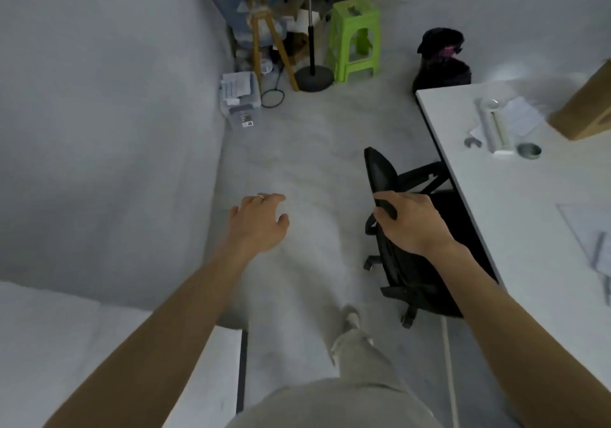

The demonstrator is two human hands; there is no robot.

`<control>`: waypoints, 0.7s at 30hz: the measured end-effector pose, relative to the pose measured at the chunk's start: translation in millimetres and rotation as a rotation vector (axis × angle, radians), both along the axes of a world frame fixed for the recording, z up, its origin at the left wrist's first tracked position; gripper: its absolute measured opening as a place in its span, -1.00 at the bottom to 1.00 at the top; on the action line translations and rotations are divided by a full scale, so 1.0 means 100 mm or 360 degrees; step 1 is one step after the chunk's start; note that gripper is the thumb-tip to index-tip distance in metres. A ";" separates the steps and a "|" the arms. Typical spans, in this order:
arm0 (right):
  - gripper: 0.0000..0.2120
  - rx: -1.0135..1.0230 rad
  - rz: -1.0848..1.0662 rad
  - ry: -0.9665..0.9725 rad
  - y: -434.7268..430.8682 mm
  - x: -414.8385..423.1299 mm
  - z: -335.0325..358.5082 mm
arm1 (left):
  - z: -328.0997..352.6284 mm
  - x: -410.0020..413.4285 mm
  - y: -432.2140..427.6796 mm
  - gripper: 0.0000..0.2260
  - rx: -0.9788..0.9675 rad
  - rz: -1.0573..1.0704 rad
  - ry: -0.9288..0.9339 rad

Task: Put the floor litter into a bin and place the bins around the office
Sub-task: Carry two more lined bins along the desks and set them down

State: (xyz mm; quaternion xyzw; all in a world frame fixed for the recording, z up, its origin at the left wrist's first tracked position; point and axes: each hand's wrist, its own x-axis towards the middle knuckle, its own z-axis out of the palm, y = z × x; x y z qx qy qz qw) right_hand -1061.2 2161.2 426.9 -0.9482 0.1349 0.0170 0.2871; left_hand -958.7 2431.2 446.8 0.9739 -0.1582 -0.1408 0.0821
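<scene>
Head cam only, 1 view, and it's a bit blurry. The person is standing in a narrow aisle between a wall on the left and a white desk [496, 216] on the right. Their right hand [413, 222] is curled over the top edge of a black office chair [385, 176] that's tucked in at the desk, so that's a proper grip. The left hand [261, 219] hangs over the floor with its fingers loosely bent, holding nothing. The bin [441, 61], black with a dark bag in it, sits on the floor at the far right, just past the desk's far corner. Left of it is a green stool [355, 41], and further left by the wall is a clear plastic box [239, 100]. A cardboard box [588, 107] sits on the desk's far right.
</scene>
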 end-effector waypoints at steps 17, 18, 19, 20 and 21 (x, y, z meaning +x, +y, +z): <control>-0.58 -0.0045 -0.0121 0.0173 -1.58 4.09 0.00 | -0.05 4.31 -1.29 -0.57 0.0073 -0.0141 0.0008; -0.58 -0.0057 -0.0155 0.0197 -1.64 4.25 0.01 | -0.06 4.54 -1.39 -0.57 0.0089 -0.0194 0.0031; -0.59 -0.0050 -0.0212 0.0216 -1.73 4.50 0.02 | -0.08 4.89 -1.50 -0.57 0.0100 -0.0260 0.0055; -0.60 -0.0034 -0.0273 0.0240 -1.78 4.67 0.04 | -0.09 5.16 -1.60 -0.57 0.0120 -0.0316 0.0058; -0.60 -0.0014 -0.0333 0.0247 -1.82 4.83 0.07 | -0.07 5.42 -1.72 -0.57 0.0162 -0.0396 0.0045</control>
